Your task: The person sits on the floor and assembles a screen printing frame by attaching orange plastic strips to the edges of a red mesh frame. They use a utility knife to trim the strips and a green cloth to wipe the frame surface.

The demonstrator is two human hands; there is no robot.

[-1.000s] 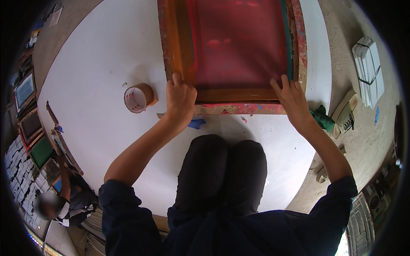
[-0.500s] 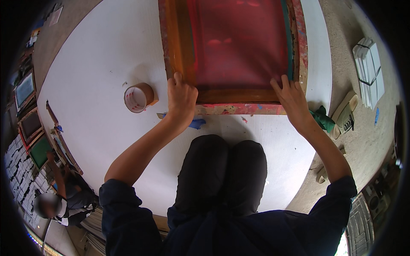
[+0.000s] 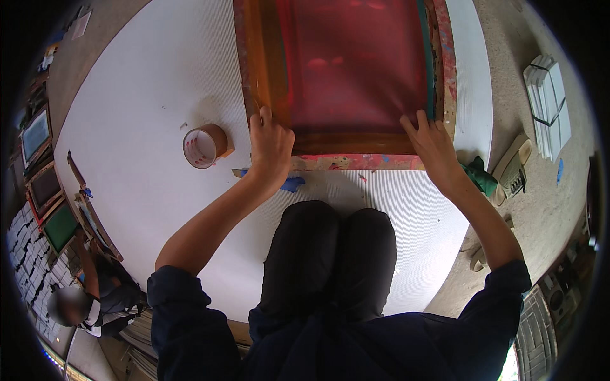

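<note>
A screen printing frame (image 3: 349,143) with a wooden border and red mesh (image 3: 356,70) lies in front of my knees, running out of view at the top. My left hand (image 3: 271,143) is closed on its near left corner, fingertips over the border. At the near right corner my right hand (image 3: 435,145) grips the border, its index finger reaching toward the mesh. Under the near edge shows a paint-spattered red board (image 3: 349,162). Beside my left wrist is a small blue item (image 3: 292,185), partly hidden by the arm.
A roll of brown tape (image 3: 221,140) stands left of my left hand. Right of my right forearm are a green cloth (image 3: 478,178), a shoe (image 3: 512,168) and a strapped white stack (image 3: 548,108). At far left, another person (image 3: 105,301) is near leaning frames (image 3: 60,227).
The other person's raised arm at the far left has shifted slightly. My hands stay in place on the frame.
</note>
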